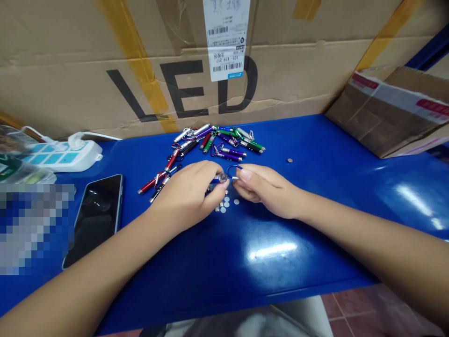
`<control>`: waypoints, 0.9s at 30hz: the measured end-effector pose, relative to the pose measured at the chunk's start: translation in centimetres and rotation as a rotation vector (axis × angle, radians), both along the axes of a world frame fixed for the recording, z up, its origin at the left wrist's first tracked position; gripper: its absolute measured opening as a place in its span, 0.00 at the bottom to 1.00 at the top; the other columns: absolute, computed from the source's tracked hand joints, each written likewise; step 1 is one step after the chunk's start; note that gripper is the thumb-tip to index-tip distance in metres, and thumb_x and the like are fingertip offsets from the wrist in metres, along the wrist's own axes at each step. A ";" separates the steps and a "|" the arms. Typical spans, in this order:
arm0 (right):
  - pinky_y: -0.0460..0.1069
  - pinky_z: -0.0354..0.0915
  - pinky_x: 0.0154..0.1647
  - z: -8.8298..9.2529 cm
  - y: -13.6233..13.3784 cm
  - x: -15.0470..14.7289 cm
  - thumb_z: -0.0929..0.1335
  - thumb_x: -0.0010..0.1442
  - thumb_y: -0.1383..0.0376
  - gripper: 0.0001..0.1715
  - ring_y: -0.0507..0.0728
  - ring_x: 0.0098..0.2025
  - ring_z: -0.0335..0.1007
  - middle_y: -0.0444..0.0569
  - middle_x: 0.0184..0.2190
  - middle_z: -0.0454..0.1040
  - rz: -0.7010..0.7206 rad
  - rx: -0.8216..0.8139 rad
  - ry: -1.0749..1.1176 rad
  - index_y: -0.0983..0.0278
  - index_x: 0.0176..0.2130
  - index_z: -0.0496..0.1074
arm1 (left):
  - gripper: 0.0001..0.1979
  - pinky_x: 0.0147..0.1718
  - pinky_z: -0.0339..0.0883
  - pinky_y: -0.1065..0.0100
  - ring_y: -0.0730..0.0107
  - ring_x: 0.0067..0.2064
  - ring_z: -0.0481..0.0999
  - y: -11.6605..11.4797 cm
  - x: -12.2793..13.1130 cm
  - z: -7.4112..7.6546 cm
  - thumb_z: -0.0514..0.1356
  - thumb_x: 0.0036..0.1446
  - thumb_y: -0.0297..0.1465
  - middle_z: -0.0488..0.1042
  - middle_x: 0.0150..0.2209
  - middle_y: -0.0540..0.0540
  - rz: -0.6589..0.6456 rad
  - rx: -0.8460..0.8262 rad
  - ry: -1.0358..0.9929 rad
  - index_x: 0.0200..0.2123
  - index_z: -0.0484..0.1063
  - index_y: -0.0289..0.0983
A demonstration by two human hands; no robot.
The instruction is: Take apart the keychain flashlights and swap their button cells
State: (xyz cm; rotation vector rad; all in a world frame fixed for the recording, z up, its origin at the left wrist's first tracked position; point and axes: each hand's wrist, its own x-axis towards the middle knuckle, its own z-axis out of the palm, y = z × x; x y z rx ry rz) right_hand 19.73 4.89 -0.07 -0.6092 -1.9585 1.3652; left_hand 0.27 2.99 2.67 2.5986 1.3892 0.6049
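Note:
My left hand is closed around a small blue keychain flashlight, whose silver end pokes out towards the right. Facing it, my right hand pinches a blue carabiner clip between thumb and fingers. Whether clip and flashlight are joined I cannot tell. Below and between the hands lie several button cells, partly hidden by my left hand. Just beyond my hands spreads a pile of small metal flashlights in red, purple, green, black and silver, many with carabiner clips.
A phone lies on the blue table at left, near a white power strip and a plastic bag. A large cardboard box stands behind, a smaller box at right. One button cell sits apart.

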 end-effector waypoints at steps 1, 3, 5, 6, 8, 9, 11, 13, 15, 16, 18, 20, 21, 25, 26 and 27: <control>0.47 0.52 0.28 -0.1 0.0 0.0 0.54 0.69 0.53 0.23 0.49 0.24 0.48 0.39 0.21 0.53 0.000 0.007 0.009 0.61 0.26 0.54 | 0.07 0.35 0.63 0.66 0.64 0.36 0.71 0.0 0.0 -0.1 0.51 0.60 0.31 0.72 0.33 0.46 -0.005 0.032 0.057 0.35 0.67 0.36; 0.47 0.52 0.28 -0.1 0.0 -0.1 0.54 0.69 0.53 0.23 0.49 0.25 0.48 0.39 0.22 0.53 -0.017 0.036 -0.002 0.61 0.26 0.54 | 0.08 0.32 0.62 0.65 0.64 0.33 0.71 0.0 0.0 -0.3 0.49 0.60 0.29 0.71 0.30 0.46 -0.008 0.084 0.156 0.32 0.65 0.36; 0.47 0.52 0.29 0.1 0.0 -0.1 0.54 0.69 0.53 0.23 0.49 0.25 0.48 0.39 0.22 0.53 -0.034 0.068 -0.036 0.61 0.26 0.54 | 0.09 0.29 0.60 0.66 0.65 0.30 0.69 -0.1 0.1 -0.5 0.48 0.61 0.28 0.69 0.27 0.46 -0.033 0.139 0.210 0.29 0.63 0.37; 0.47 0.52 0.29 0.2 0.0 -0.1 0.54 0.69 0.54 0.23 0.49 0.25 0.49 0.39 0.22 0.53 -0.042 0.087 -0.058 0.61 0.26 0.54 | 0.09 0.27 0.59 0.66 0.65 0.28 0.69 -0.1 0.1 -0.5 0.48 0.61 0.28 0.68 0.26 0.47 -0.051 0.168 0.224 0.29 0.63 0.37; 0.47 0.52 0.29 0.5 0.1 0.0 0.54 0.69 0.55 0.22 0.49 0.25 0.49 0.40 0.22 0.54 -0.047 0.134 -0.108 0.61 0.26 0.54 | 0.09 0.26 0.58 0.66 0.65 0.27 0.68 -0.2 0.2 -0.5 0.48 0.61 0.28 0.67 0.25 0.47 -0.084 0.211 0.242 0.28 0.62 0.37; 0.47 0.52 0.29 0.6 0.1 0.0 0.54 0.69 0.55 0.22 0.49 0.25 0.50 0.40 0.22 0.54 -0.045 0.158 -0.129 0.61 0.26 0.54 | 0.09 0.26 0.59 0.66 0.64 0.27 0.68 -0.2 0.1 -0.5 0.48 0.61 0.28 0.67 0.25 0.47 -0.093 0.219 0.249 0.28 0.62 0.37; 0.47 0.52 0.30 0.8 0.2 0.2 0.54 0.70 0.56 0.22 0.49 0.25 0.50 0.40 0.22 0.54 -0.038 0.199 -0.162 0.61 0.25 0.54 | 0.08 0.26 0.59 0.66 0.64 0.28 0.69 -0.3 0.1 -0.3 0.49 0.61 0.28 0.67 0.26 0.47 -0.088 0.198 0.266 0.29 0.62 0.37; 0.47 0.52 0.30 0.8 0.3 0.3 0.53 0.70 0.56 0.22 0.50 0.25 0.50 0.40 0.22 0.55 -0.039 0.228 -0.185 0.61 0.25 0.53 | 0.08 0.27 0.60 0.66 0.63 0.29 0.70 -0.3 0.0 -0.2 0.50 0.61 0.28 0.68 0.26 0.47 -0.070 0.151 0.288 0.29 0.62 0.37; 0.47 0.52 0.30 0.8 0.4 0.4 0.53 0.70 0.56 0.22 0.50 0.25 0.50 0.40 0.21 0.55 -0.046 0.251 -0.195 0.61 0.25 0.53 | 0.07 0.28 0.61 0.66 0.63 0.30 0.71 -0.3 0.0 0.0 0.50 0.60 0.29 0.69 0.27 0.47 -0.046 0.106 0.306 0.30 0.63 0.37; 0.47 0.52 0.30 0.8 0.4 0.4 0.53 0.70 0.56 0.22 0.50 0.26 0.50 0.40 0.21 0.55 -0.047 0.263 -0.198 0.61 0.25 0.53 | 0.06 0.28 0.62 0.66 0.63 0.30 0.72 -0.3 0.0 0.0 0.50 0.60 0.29 0.70 0.28 0.47 -0.037 0.091 0.314 0.30 0.63 0.37; 0.47 0.52 0.30 0.8 0.5 0.4 0.53 0.69 0.55 0.23 0.50 0.26 0.50 0.40 0.22 0.55 -0.044 0.283 -0.204 0.60 0.25 0.53 | 0.06 0.29 0.62 0.66 0.63 0.31 0.73 -0.3 0.0 0.1 0.50 0.60 0.29 0.71 0.29 0.47 -0.028 0.077 0.326 0.31 0.63 0.37; 0.47 0.52 0.30 0.8 0.5 0.4 0.53 0.69 0.53 0.23 0.51 0.26 0.50 0.40 0.21 0.55 -0.034 0.292 -0.219 0.60 0.25 0.53 | 0.07 0.28 0.62 0.66 0.62 0.31 0.73 -0.3 0.0 0.1 0.50 0.60 0.29 0.70 0.28 0.47 -0.034 0.074 0.345 0.30 0.63 0.38; 0.47 0.52 0.30 0.8 0.5 0.3 0.53 0.69 0.52 0.24 0.51 0.26 0.50 0.40 0.21 0.54 -0.030 0.285 -0.224 0.60 0.25 0.54 | 0.07 0.28 0.62 0.66 0.62 0.31 0.73 -0.3 0.1 0.1 0.50 0.60 0.30 0.70 0.27 0.47 -0.039 0.071 0.354 0.29 0.63 0.38; 0.47 0.52 0.29 0.5 0.4 0.2 0.54 0.69 0.53 0.24 0.50 0.25 0.50 0.40 0.21 0.54 -0.004 0.164 -0.174 0.61 0.25 0.54 | 0.06 0.26 0.60 0.67 0.62 0.30 0.75 -0.4 0.2 0.0 0.51 0.62 0.32 0.73 0.28 0.46 -0.005 0.066 0.336 0.33 0.63 0.37; 0.47 0.52 0.29 0.5 0.4 0.2 0.54 0.69 0.53 0.23 0.50 0.25 0.50 0.39 0.21 0.54 0.010 0.131 -0.156 0.61 0.25 0.54 | 0.07 0.25 0.59 0.67 0.61 0.30 0.75 -0.4 0.2 -0.1 0.51 0.62 0.33 0.74 0.29 0.46 0.008 0.071 0.330 0.35 0.64 0.37; 0.47 0.52 0.29 0.4 0.4 0.2 0.54 0.69 0.53 0.23 0.49 0.25 0.50 0.39 0.21 0.54 0.024 0.109 -0.144 0.61 0.25 0.54 | 0.07 0.24 0.59 0.68 0.61 0.30 0.76 -0.4 0.2 -0.1 0.51 0.63 0.34 0.74 0.29 0.45 0.016 0.076 0.330 0.36 0.64 0.36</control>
